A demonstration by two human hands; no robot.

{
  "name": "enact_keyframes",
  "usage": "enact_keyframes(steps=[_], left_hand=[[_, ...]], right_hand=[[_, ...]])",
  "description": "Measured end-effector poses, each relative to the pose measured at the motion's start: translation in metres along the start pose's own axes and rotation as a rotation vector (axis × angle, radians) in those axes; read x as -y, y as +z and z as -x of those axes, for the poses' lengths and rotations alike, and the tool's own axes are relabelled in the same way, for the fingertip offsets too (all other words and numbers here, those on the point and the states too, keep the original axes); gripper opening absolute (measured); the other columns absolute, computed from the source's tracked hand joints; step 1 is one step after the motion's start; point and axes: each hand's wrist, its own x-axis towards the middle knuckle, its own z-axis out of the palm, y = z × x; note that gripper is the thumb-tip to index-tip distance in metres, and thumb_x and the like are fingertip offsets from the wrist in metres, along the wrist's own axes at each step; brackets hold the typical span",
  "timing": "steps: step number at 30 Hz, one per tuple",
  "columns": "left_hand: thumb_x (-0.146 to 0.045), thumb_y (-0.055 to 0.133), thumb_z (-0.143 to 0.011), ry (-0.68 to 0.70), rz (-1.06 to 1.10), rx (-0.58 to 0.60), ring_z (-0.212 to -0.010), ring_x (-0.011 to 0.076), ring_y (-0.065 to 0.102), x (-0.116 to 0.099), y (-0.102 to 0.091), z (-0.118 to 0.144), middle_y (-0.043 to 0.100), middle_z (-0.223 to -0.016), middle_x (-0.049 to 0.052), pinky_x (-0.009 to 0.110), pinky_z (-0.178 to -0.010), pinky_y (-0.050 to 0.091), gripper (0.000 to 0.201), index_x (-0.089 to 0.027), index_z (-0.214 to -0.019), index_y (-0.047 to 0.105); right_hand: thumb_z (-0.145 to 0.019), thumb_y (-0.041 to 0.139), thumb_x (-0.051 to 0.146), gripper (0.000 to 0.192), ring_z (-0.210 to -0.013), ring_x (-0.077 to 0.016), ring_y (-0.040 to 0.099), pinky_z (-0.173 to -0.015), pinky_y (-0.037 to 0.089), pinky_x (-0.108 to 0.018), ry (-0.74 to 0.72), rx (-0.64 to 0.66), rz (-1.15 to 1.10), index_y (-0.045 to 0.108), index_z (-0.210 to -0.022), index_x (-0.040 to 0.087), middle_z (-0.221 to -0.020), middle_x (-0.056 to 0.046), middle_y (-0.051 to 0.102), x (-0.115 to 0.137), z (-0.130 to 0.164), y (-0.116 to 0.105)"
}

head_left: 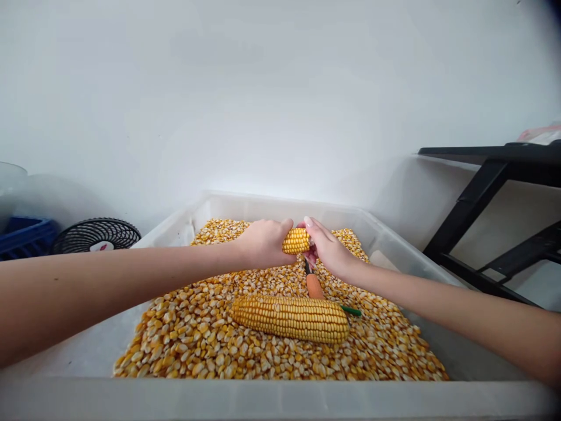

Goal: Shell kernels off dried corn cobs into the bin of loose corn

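Observation:
My left hand [266, 242] is closed around a yellow corn cob [295, 241], held above the loose kernels. At the cob's right end, the fingers of my right hand [329, 248] are curled against it, thumb on top. Below them a second, whole corn cob [291, 317] lies across the corn kernels [197, 339]. Behind that cob rests a tool with an orange handle [314, 286] and a dark upper part; its tip is hidden near my right hand. A green tip [351, 311] sticks out beside the lying cob's right end.
A translucent white plastic bin [280, 397] holds the kernels, its back near a pale wall. Left of it are a black fan grille [94, 234] and a blue crate [26, 237]. A black-framed stand [482, 193] rises on the right.

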Motion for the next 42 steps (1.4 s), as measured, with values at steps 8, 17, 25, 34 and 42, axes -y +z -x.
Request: enact_keyframes(steps=[8,17,25,34,42], left_hand=[[-0.047,0.049,-0.064,0.075,0.029,0.003,-0.056,0.0171,0.052,0.007,0.006,0.001,0.057,-0.065,0.006,0.026,-0.045,0.027,0.044,-0.016,-0.094,0.050],[-0.044,0.051,-0.064,0.047,0.148,-0.017,-0.051,0.0121,0.049,0.007,0.002,-0.003,0.059,-0.065,0.003,0.024,-0.045,0.029,0.042,-0.016,-0.096,0.052],[-0.044,0.050,-0.063,0.073,0.144,-0.021,-0.051,0.0121,0.049,0.009,0.000,-0.001,0.060,-0.067,0.004,0.024,-0.045,0.030,0.042,-0.014,-0.094,0.052],[-0.041,0.052,-0.063,0.090,0.179,0.025,-0.054,0.0118,0.051,0.013,0.000,-0.001,0.061,-0.071,0.004,0.023,-0.047,0.033,0.044,-0.014,-0.098,0.052],[-0.038,0.050,-0.064,0.097,0.259,0.047,-0.059,0.0120,0.052,0.015,-0.003,-0.003,0.061,-0.076,0.004,0.024,-0.050,0.035,0.041,-0.015,-0.098,0.053]], right_hand=[[-0.085,0.027,0.052,0.034,-0.038,-0.0087,0.041,-0.039,0.038,-0.022,-0.030,0.050,0.015,0.042,-0.091,0.022,-0.049,0.006,0.041,-0.002,0.006,0.000],[-0.082,0.037,0.051,0.030,-0.039,-0.0078,0.045,-0.038,0.040,-0.020,0.037,0.131,-0.026,0.040,-0.084,0.022,-0.051,0.007,0.045,0.014,0.002,-0.004],[-0.085,0.033,0.048,0.026,-0.038,-0.0069,0.043,-0.037,0.038,-0.019,-0.015,0.172,0.000,0.038,-0.081,0.022,-0.050,0.008,0.044,0.009,0.003,-0.005],[-0.087,0.029,0.047,0.027,-0.045,-0.0078,0.047,-0.046,0.044,-0.022,-0.049,0.219,0.054,0.037,-0.083,0.022,-0.056,0.006,0.046,0.006,0.005,-0.007],[-0.083,0.033,0.053,0.033,-0.046,-0.0090,0.050,-0.044,0.043,-0.022,-0.030,0.183,0.043,0.040,-0.086,0.021,-0.055,0.004,0.048,0.017,0.004,-0.007]])
